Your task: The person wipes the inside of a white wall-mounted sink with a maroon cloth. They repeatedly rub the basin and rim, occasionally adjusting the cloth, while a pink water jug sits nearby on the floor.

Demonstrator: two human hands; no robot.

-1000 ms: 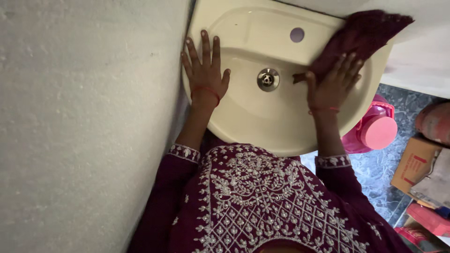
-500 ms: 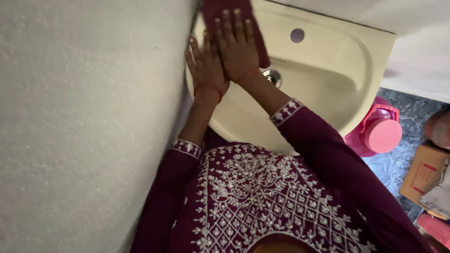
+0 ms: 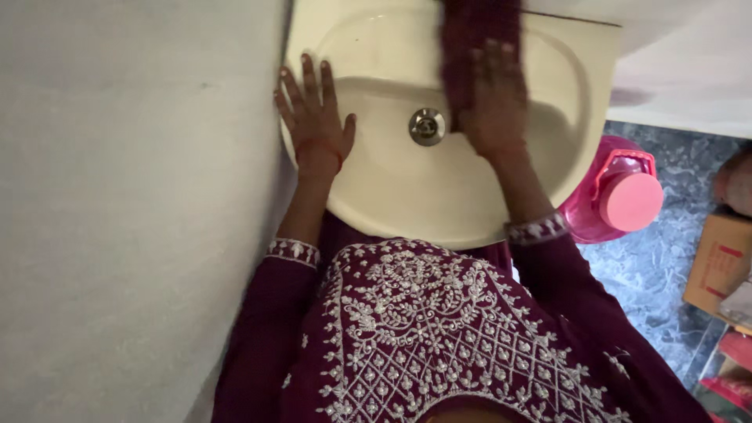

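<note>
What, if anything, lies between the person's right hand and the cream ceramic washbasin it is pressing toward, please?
Only the dark maroon cloth lies between them: the right hand is spread flat on it, pressing it against the back of the cream ceramic washbasin. The left hand rests bare on the basin's left rim, nothing beneath it.

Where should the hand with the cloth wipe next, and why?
Probably down into the bowl toward the drain. The right hand presses the dark red cloth flat on the sink at its back edge, while the left hand rests on the left rim.
</note>
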